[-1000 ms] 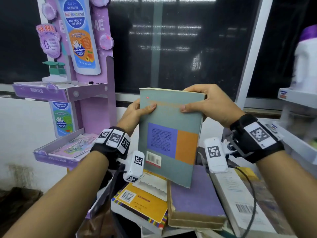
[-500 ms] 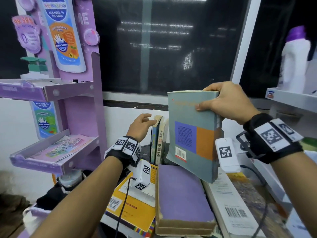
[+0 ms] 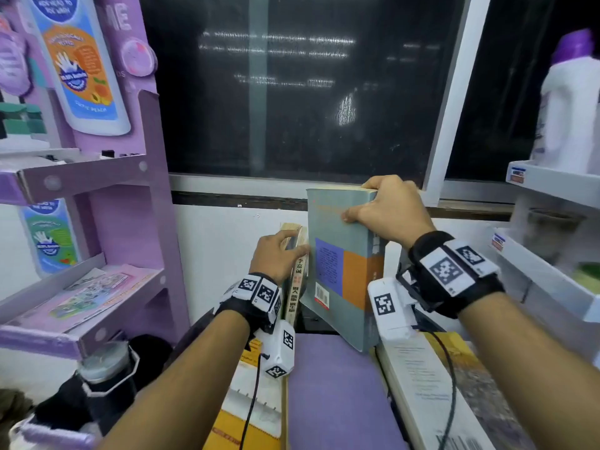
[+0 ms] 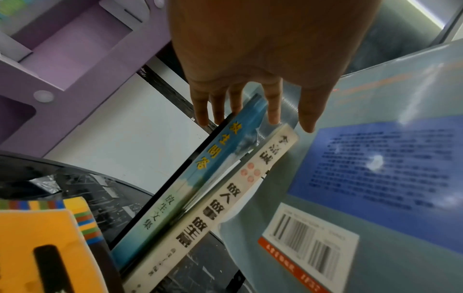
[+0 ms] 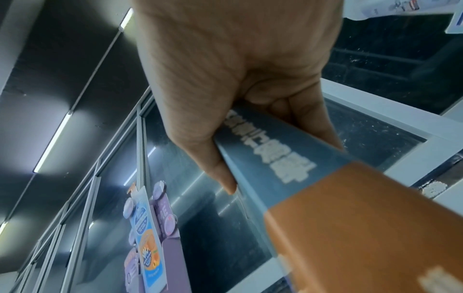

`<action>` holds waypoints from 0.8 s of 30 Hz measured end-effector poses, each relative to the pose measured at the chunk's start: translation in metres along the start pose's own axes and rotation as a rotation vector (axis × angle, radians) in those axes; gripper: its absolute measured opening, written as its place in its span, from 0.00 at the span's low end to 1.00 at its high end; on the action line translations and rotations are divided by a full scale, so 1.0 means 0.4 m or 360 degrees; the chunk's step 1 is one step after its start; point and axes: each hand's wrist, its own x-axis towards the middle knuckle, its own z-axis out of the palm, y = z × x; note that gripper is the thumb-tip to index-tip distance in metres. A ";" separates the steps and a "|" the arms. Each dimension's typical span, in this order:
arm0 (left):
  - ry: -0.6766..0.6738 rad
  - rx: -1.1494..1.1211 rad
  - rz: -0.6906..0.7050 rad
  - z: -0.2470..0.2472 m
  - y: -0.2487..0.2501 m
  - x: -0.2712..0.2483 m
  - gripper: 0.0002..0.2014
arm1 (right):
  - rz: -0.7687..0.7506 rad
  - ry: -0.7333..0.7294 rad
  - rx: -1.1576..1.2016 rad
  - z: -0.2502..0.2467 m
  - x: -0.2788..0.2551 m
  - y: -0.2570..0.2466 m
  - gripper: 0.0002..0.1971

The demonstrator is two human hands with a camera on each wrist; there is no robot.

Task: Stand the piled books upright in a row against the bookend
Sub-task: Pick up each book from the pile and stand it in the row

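Note:
My right hand [image 3: 380, 203] grips the top of a grey-green book [image 3: 341, 271] with a blue and orange panel, thumb on the cover, fingers over the top edge and spine [image 5: 265, 150]. The book hangs tilted, just right of two books standing upright: a blue-spined one [image 4: 200, 186] and a white-spined one [image 3: 297, 287] [image 4: 225, 194]. My left hand [image 3: 279, 254] rests with straight fingers [image 4: 273, 107] on the tops of those two books. A black upright edge [image 4: 175, 178] shows left of the blue book; I cannot tell whether it is the bookend.
Flat books lie in front: a purple one [image 3: 334, 391], a yellow one [image 3: 246, 414] and a white-spined one [image 3: 418, 384]. A purple display rack [image 3: 107, 190] stands left, white shelves [image 3: 552, 180] with a bottle [image 3: 568, 108] right, a dark window behind.
My left hand let go of the grey-green book and went to the tops of the upright books. My right hand carried the book forward and to the right, beside them.

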 end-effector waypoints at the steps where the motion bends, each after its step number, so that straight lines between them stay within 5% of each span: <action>1: 0.0010 0.0031 0.0005 0.004 -0.007 0.004 0.21 | 0.0012 0.0005 0.0005 0.012 0.007 0.002 0.17; 24: 0.0016 0.0058 0.0076 -0.019 -0.088 0.044 0.24 | 0.0197 0.0015 -0.0217 0.287 0.119 0.052 0.13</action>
